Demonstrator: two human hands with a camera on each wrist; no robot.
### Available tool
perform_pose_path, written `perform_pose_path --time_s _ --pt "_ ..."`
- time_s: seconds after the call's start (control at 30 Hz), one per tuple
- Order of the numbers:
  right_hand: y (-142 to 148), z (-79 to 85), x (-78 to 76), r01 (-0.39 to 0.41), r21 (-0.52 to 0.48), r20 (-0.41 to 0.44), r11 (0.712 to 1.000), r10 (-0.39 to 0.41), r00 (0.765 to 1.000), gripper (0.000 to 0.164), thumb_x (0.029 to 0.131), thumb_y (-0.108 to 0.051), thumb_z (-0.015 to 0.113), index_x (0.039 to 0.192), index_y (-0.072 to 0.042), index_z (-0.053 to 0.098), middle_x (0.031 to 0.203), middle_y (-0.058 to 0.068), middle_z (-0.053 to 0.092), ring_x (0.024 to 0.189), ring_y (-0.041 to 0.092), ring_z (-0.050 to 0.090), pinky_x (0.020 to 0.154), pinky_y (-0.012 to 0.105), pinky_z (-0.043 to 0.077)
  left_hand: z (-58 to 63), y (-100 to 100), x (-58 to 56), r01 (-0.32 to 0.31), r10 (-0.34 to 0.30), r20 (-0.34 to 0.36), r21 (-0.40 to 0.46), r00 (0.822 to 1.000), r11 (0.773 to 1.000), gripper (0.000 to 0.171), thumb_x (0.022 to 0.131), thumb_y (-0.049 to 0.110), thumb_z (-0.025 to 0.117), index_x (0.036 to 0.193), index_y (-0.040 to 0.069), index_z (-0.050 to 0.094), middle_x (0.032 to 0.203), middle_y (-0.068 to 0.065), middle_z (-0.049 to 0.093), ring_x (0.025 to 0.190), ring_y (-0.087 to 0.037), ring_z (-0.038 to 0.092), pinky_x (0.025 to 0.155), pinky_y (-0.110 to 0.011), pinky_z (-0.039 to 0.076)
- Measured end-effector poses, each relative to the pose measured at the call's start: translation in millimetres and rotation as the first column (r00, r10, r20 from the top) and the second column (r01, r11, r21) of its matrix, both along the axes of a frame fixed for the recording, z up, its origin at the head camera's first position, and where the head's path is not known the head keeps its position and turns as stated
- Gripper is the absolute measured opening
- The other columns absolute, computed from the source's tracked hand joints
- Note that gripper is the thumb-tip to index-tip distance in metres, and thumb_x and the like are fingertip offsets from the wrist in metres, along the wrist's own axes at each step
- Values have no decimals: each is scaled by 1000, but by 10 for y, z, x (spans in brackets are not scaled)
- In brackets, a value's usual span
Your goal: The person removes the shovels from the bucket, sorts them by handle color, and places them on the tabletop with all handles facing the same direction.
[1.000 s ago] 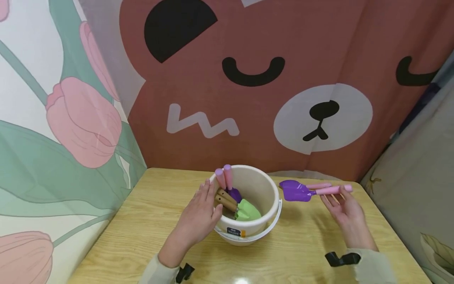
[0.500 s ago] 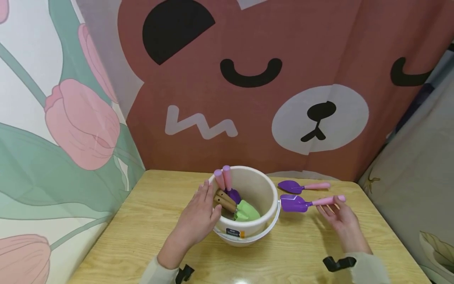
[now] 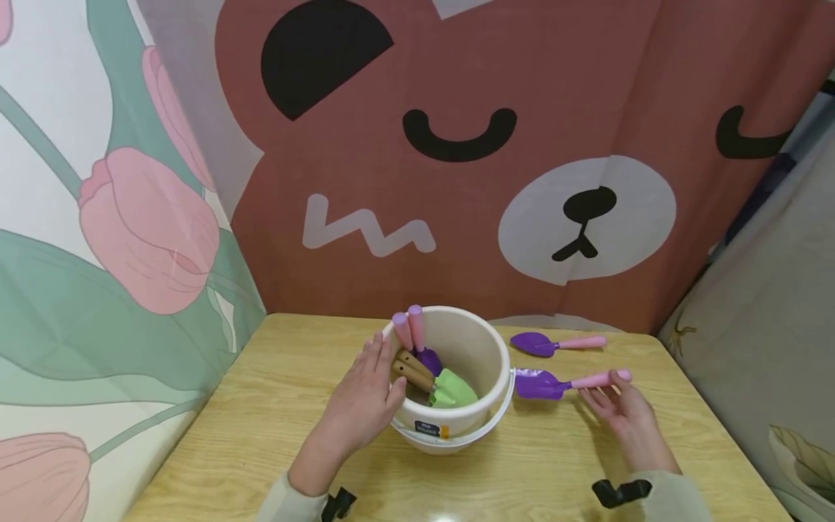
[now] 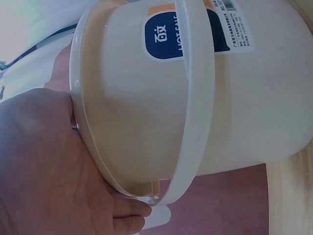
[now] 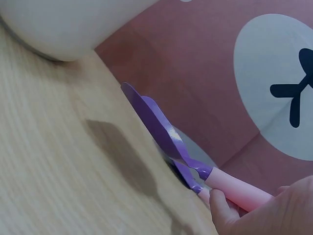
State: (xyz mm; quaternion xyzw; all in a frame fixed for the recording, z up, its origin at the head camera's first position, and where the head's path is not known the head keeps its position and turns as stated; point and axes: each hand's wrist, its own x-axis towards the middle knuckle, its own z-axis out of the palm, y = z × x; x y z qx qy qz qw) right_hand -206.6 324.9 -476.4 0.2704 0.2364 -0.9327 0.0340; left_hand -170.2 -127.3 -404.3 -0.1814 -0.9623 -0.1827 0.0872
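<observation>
My right hand [image 3: 622, 420] pinches the pink handle [image 5: 239, 188] of a purple hand trowel [image 3: 541, 385], its blade pointing left toward the bucket. In the right wrist view this trowel hangs over the table and casts a shadow [image 5: 122, 154]. A second purple trowel [image 3: 533, 344], more pointed and also pink-handled, lies on the table behind it. My left hand [image 3: 362, 399] rests with straight fingers against the left rim of a white bucket [image 3: 492, 341]. Inside the bucket are a light green tool head [image 3: 453, 390], brown handles [image 3: 412, 370] and two pink handles [image 3: 407, 330] leaning on the rim.
The wooden table [image 3: 261, 420] ends against a brown bear-print curtain [image 3: 365, 283]. A tulip-print curtain [image 3: 150, 232] borders the left side, a grey curtain [image 3: 763, 312] the right. The bucket's white bail [image 4: 195, 107] hangs down at the front.
My right hand has drawn the held trowel toward me and slightly left, away from the trowel lying behind, which now shows whole. My left hand stays at the bucket.
</observation>
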Motion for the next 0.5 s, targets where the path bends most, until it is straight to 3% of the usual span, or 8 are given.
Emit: perform_pose_path --time_s 0.17,0.5 --pt "-24 -60 5 -39 45 5 998 39 999 41 100 -24 58 131 -43 40 99 3 58 85 26 69 109 38 45 16 -5 7 1 -1 -4 -2 1000 1000 72 107 45 35 160 0 18 168 -19 11 154 -34 14 125 -45 19" --pt "-3 -152 27 -6 61 35 998 4 999 43 99 -24 58 134 -42 41 91 4 62 84 25 70 106 40 47 12 7 -5 3 -3 -6 -18 1000 1000 72 107 45 35 160 -1 18 168 -20 11 154 -35 15 125 -45 19"
